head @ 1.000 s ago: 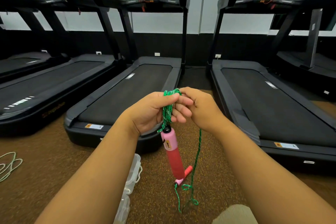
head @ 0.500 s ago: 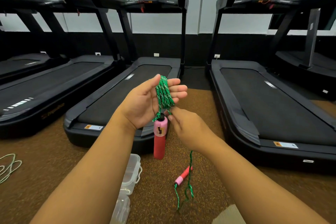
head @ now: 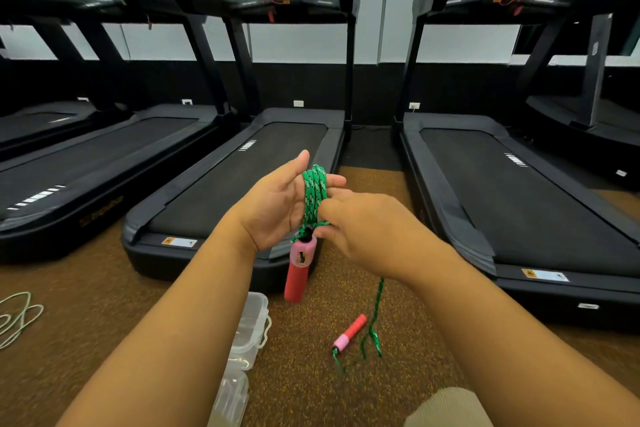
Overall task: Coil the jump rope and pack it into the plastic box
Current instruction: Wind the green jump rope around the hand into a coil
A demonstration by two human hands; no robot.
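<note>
Several turns of the green jump rope are wound around the fingers of my left hand, whose palm faces right with fingers extended. One pink-and-red handle hangs down from that coil. My right hand pinches the rope just below the coil, and a loose strand drops from it to the floor. The second handle lies on the brown floor. A clear plastic box sits on the floor under my left forearm, partly hidden.
Several black treadmills stand in a row ahead, close to my hands. A pale rope lies on the floor at far left. Another clear plastic piece lies below the box. My knee shows at the bottom.
My left hand opened out with the coil on its fingers. My right hand swung down, then back up against the coil, bringing rope around. The hanging handle rose.
</note>
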